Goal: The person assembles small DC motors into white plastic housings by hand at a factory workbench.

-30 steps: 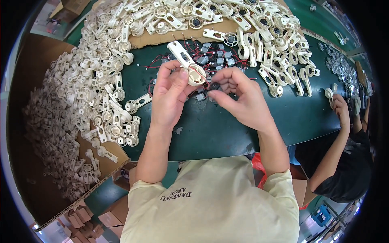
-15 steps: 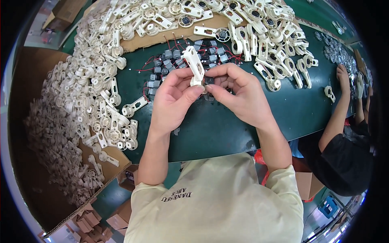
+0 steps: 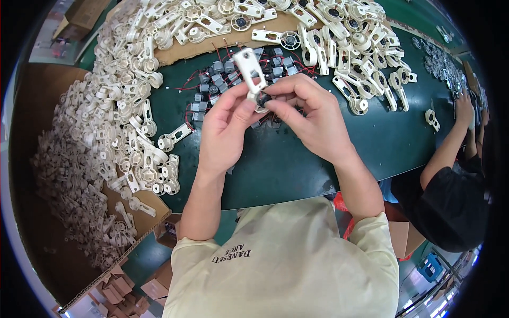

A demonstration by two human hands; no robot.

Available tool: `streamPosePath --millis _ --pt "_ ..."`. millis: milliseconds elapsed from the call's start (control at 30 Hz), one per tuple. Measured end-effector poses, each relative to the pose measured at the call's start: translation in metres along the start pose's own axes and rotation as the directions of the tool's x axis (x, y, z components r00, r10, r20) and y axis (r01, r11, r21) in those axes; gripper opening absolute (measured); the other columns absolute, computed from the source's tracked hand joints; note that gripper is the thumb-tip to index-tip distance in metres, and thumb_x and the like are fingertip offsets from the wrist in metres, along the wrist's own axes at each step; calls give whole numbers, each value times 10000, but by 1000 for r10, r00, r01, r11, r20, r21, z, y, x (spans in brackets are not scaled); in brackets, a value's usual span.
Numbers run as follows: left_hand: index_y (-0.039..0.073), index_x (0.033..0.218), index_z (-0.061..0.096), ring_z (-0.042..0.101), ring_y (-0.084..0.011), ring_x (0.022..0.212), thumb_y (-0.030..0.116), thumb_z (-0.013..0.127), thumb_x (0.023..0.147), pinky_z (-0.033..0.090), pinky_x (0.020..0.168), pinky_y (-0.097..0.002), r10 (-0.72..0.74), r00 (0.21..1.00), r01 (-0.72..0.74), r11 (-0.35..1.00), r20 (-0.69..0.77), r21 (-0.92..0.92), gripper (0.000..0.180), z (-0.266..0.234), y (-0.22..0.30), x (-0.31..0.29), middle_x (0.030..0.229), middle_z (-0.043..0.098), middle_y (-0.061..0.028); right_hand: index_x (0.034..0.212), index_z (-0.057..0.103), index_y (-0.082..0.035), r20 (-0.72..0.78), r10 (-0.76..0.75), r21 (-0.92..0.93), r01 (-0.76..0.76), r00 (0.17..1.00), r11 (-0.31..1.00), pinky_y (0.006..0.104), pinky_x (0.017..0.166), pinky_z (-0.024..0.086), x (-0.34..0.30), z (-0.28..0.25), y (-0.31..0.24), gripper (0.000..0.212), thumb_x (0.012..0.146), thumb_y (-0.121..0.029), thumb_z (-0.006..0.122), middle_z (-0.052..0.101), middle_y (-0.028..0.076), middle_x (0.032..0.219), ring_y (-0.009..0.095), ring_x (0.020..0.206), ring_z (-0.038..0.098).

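Observation:
Over the table, my left hand [image 3: 225, 129] is closed on a white plastic housing [image 3: 247, 64], a long slotted arm with a round ring at its lower end. The arm points up and away from me. My right hand [image 3: 319, 121] pinches a small dark motor [image 3: 263, 99] between thumb and fingers, right at the housing's ring. Whether the motor is seated inside the ring or only touching it, I cannot tell; fingers cover part of it. Just beyond my hands lies a heap of small grey motors [image 3: 218, 80] with red wires.
White housings [image 3: 127, 106] are piled at the left and spill from a large cardboard box [image 3: 47, 90]. More housings [image 3: 360, 79] lie at the back and right, some with dark centres. One lone housing [image 3: 432, 120] rests near a co-worker's hand [image 3: 464, 108], beside clear round parts [image 3: 442, 69].
The housing has turned in my hands, so its ring and the motor now face up more. My right fingers have shifted slightly left with the motor. At the right, the co-worker's hand has moved.

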State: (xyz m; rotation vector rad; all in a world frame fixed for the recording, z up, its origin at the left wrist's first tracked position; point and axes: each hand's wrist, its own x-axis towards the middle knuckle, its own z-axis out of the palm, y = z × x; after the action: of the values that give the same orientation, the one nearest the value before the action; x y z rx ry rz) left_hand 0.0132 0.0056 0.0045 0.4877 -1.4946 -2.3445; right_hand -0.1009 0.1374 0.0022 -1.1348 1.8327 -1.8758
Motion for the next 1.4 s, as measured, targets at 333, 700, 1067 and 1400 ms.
streamPosePath --millis 333,700,1067,1400 --pt "-13 1254 483 603 -171 1093 -5 609 940 487 979 -305 130 991 -131 991 45 39 339 0 -5 2 1260 584 -116 1142 617 21 62 196 -84 -190 979 978 232 803 507 0 -4 -8 206 938 3 604 632 57 1065 100 937 617" --pt "-8 1251 492 566 -163 1142 -33 562 949 467 992 -309 132 984 -143 985 117 94 311 -1 -5 -3 1207 586 -83 1065 659 0 11 155 75 -156 988 985 209 565 480 -2 7 -7 158 919 -60 656 701 34 830 48 643 618" --pt "-17 1261 487 599 -165 1083 9 526 978 507 930 -314 125 987 -138 980 100 140 287 -4 -8 1 1200 596 -100 1077 661 -4 9 146 110 -146 989 983 207 555 469 -3 10 -1 163 924 -58 646 700 28 831 34 628 599" --pt "-30 1300 467 614 -147 1044 4 560 967 520 905 -302 94 995 -100 981 43 167 347 3 -3 -3 1186 595 -96 1082 647 -4 -21 332 285 -313 943 906 228 691 525 1 3 -5 166 947 -101 634 675 22 899 60 767 618"
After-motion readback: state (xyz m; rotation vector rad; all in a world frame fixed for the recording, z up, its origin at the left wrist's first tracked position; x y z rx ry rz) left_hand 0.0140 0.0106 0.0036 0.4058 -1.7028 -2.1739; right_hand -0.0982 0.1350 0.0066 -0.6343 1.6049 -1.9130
